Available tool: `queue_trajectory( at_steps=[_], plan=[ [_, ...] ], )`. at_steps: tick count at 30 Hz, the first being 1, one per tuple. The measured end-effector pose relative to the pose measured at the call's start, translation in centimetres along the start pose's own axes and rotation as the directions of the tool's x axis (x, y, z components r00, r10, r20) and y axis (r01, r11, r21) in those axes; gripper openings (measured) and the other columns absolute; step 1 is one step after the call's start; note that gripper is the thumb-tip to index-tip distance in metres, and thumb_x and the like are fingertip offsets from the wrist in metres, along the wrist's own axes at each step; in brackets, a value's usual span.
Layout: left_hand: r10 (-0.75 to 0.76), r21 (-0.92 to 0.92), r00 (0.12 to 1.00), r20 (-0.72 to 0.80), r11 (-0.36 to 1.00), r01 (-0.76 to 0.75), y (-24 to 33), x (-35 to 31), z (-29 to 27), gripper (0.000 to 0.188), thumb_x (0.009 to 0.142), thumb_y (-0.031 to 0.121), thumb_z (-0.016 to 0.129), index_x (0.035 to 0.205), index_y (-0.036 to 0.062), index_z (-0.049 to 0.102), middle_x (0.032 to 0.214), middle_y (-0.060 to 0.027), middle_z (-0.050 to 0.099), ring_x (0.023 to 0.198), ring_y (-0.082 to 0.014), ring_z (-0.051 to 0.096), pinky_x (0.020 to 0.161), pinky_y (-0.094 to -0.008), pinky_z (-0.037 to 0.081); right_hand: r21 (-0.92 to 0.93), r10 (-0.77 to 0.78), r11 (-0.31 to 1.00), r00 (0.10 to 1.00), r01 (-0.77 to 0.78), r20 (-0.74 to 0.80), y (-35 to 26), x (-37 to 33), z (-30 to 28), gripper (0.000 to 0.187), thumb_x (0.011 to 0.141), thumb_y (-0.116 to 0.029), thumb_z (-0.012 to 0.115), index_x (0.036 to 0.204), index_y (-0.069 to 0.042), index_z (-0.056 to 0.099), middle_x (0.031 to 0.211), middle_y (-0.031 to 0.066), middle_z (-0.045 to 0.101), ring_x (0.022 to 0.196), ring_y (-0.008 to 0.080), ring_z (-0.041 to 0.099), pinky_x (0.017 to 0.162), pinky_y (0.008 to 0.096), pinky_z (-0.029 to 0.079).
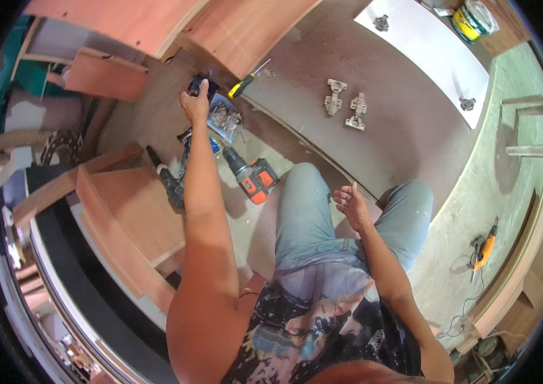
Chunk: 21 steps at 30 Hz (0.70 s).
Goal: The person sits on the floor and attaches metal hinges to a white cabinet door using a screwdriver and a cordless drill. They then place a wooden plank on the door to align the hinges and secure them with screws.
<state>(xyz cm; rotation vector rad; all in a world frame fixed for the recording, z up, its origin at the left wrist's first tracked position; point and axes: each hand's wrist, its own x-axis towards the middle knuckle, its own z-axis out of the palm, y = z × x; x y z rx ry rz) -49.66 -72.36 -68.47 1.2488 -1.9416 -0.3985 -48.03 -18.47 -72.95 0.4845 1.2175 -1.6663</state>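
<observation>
My left hand (196, 105) is stretched far forward, its fingers closed at a dark plastic bag (202, 84); part of the bag is hidden behind the hand. Just right of it lies a clear bag of screws (224, 118). A yellow-and-black screwdriver (242, 86) rests beyond that, by the edge of the brown board (399, 121). Over my lap, my right hand (353, 206) is empty with its fingers extended. Between my left forearm and knee sits an orange-and-black cordless drill (252, 178). Metal cabinet hinges (334, 97) lie on the board.
A white panel (425, 51) with hinges fitted lies along the board's far right. Another black power tool (167, 182) is left of my forearm. Wooden cabinet parts (124, 211) crowd the left. A corded orange drill (486, 246) and a plastic stool (530, 150) are on the right.
</observation>
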Motion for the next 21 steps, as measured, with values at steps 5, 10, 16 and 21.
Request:
queue_trajectory(
  at_steps=[5,10,16,21],
  plan=[
    [0.199,-0.306,0.851,0.485,0.951,-0.048,10.9,-10.9,5.5,0.025,0.084,0.030,0.071,0.088,0.0054,0.071,0.087,-0.0103,0.072,0.080,-0.0228,0.067,0.075,-0.0370,0.051,-0.051,0.024,0.998,0.999,-0.025,-0.032,0.3,1.0,-0.3,0.050,0.093,-0.061,0.051,0.111,-0.015,0.053,0.104,0.0022,0.063,0.097,0.0169,0.059,0.086,0.0345,0.043],
    [0.172,-0.129,0.530,0.830,0.985,-0.117,17.7,-22.6,10.4,0.042,0.079,0.038,0.073,0.101,0.0036,0.068,0.098,-0.0183,0.069,0.094,-0.0351,0.067,0.082,-0.0433,0.052,-0.084,0.037,0.996,0.999,-0.039,-0.021,0.1,0.6,-0.2,0.046,0.092,-0.059,0.055,0.109,-0.016,0.052,0.101,0.0005,0.063,0.094,0.0141,0.059,0.084,0.0326,0.044],
    [0.149,-0.029,0.660,0.737,0.981,-0.189,17.9,-24.4,11.0,0.042,0.078,0.034,0.076,0.100,0.0013,0.064,0.101,-0.0208,0.068,0.099,-0.0360,0.066,0.083,-0.0472,0.051,-0.102,-0.022,0.995,0.999,0.019,-0.025,-0.3,0.9,-0.6,0.038,0.095,-0.049,0.057,0.109,-0.014,0.052,0.099,0.0001,0.063,0.088,0.0126,0.060,0.079,0.0290,0.046],
    [0.190,-0.229,0.468,0.863,0.973,0.027,22.9,-23.6,-0.1,0.041,0.078,0.032,0.076,0.108,0.0056,0.067,0.097,-0.0204,0.069,0.097,-0.0303,0.068,0.086,-0.0455,0.050,0.050,-0.295,0.954,0.956,0.295,-0.013,-3.3,1.2,-0.6,0.050,0.092,-0.051,0.060,0.120,-0.010,0.053,0.105,0.0018,0.065,0.089,0.0135,0.061,0.083,0.0353,0.048]
  ],
)
